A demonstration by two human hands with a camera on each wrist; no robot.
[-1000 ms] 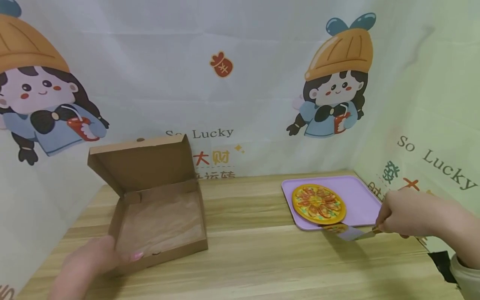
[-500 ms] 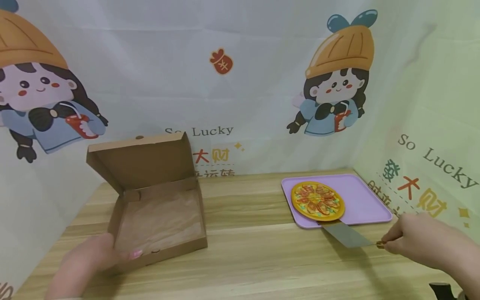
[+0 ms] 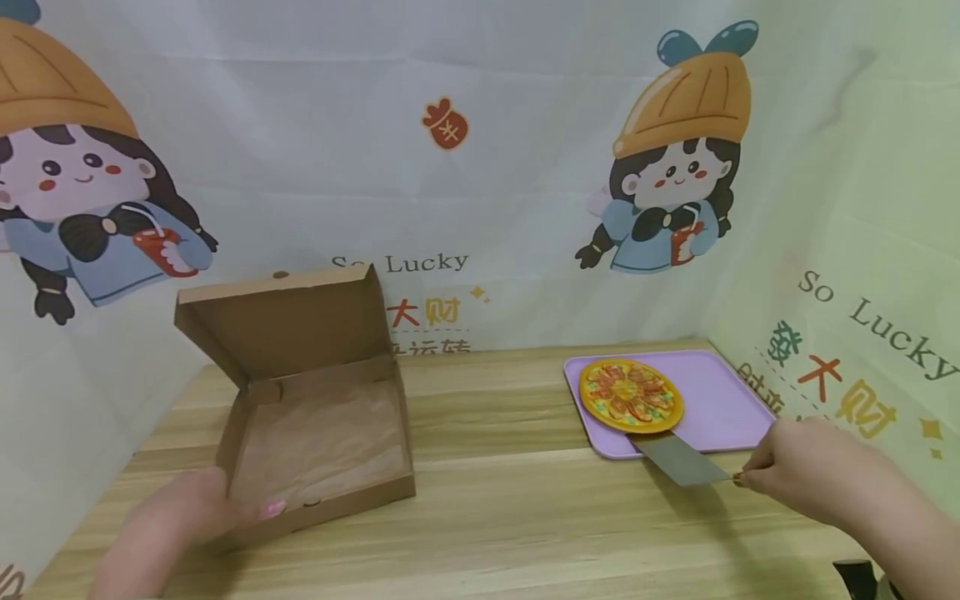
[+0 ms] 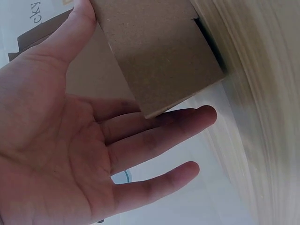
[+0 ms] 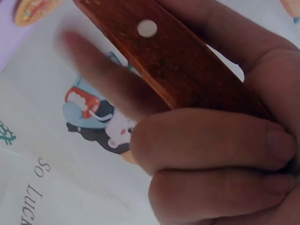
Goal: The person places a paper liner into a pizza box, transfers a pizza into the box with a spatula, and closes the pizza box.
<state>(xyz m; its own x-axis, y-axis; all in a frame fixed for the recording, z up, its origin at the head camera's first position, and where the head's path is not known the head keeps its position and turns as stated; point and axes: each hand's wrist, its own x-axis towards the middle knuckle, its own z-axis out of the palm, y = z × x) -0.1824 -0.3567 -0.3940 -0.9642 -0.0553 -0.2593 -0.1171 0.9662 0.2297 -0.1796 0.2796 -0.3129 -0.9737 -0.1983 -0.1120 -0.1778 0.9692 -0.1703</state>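
A toy pizza sits over the left part of a lilac tray. The flat metal blade of a pizza server lies partly under its near edge. My right hand holds the server; in the right wrist view, fingers curl round its brown wooden handle, while one finger extends along it. An open cardboard pizza box stands on the left, lid raised. My left hand is at its near left corner, thumb on the front rim, the other fingers straight alongside the corner.
The wooden table extends between box and tray. A white printed cloth hangs behind the table and along its sides, close to the lid and the tray's right edge.
The right hand has lowered and drawn back, then moved slightly left. The server's blade is further under the pizza, which has shifted slightly left and back. The left hand and box have stayed put.
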